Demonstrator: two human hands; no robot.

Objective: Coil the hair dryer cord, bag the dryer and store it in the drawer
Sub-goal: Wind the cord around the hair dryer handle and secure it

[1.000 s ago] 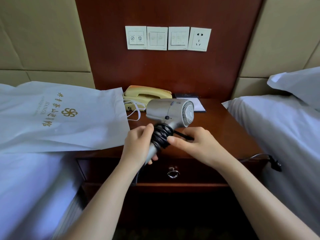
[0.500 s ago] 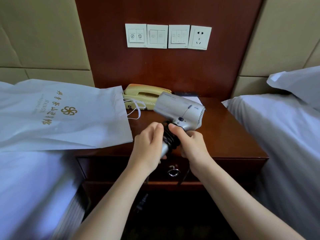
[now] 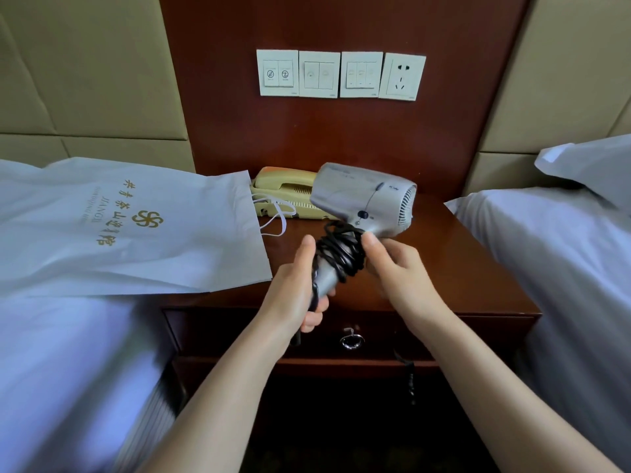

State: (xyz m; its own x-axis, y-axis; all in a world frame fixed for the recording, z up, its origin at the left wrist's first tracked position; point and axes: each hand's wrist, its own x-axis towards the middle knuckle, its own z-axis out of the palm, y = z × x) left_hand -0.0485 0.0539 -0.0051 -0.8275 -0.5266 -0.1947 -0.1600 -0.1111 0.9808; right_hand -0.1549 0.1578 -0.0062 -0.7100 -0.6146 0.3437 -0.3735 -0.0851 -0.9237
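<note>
A silver hair dryer (image 3: 362, 199) is held above the wooden nightstand (image 3: 444, 268), its rear grille facing right. The black cord (image 3: 339, 250) is wound in several loops round the handle. My left hand (image 3: 297, 285) grips the lower handle. My right hand (image 3: 392, 264) holds the cord against the coil with thumb and fingers. The loose cord end with the plug (image 3: 409, 377) hangs blurred below the drawer front. A white bag (image 3: 136, 227) with gold print lies on its side at left, its mouth toward the nightstand. The drawer (image 3: 375, 332) with its ring pull (image 3: 351, 341) is closed.
A yellow telephone (image 3: 283, 189) sits at the back of the nightstand, behind the dryer. White beds flank it on the left (image 3: 68, 370) and right (image 3: 563, 268). Switch plates and a wall socket (image 3: 404, 76) are on the wooden panel above.
My right hand has carried the cord round the handle again, adding loops. The dryer turned in my left hand. The plug end, earlier out by the right bed, now hangs below the drawer.
</note>
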